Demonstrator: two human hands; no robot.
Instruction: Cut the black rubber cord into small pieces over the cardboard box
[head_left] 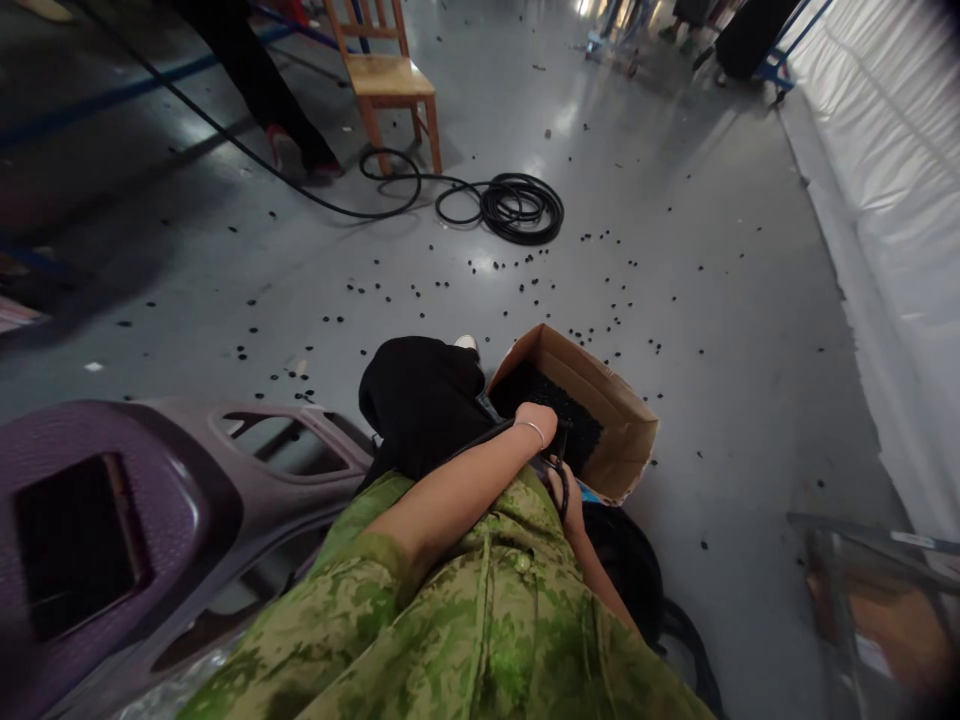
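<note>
My left hand [538, 422], with a thin bracelet at its wrist, is closed at the near side of an open cardboard box [626, 420]. What its fingers grip is too small and dark to make out. Just below and to the right, my right hand [566, 492] is curled round a dark, thin, looped part [562, 478]. Both hands are close together above my lap. Many small black pieces [551, 398] lie inside the box, which stands on the floor in front of me.
Small black rings are scattered over the grey floor [637, 250]. A coiled black hose [523, 208] lies ahead near a wooden chair [390, 78]. A purple plastic stool [180, 480] with a phone [79, 545] is at left. A person's leg [262, 90] shows upper left.
</note>
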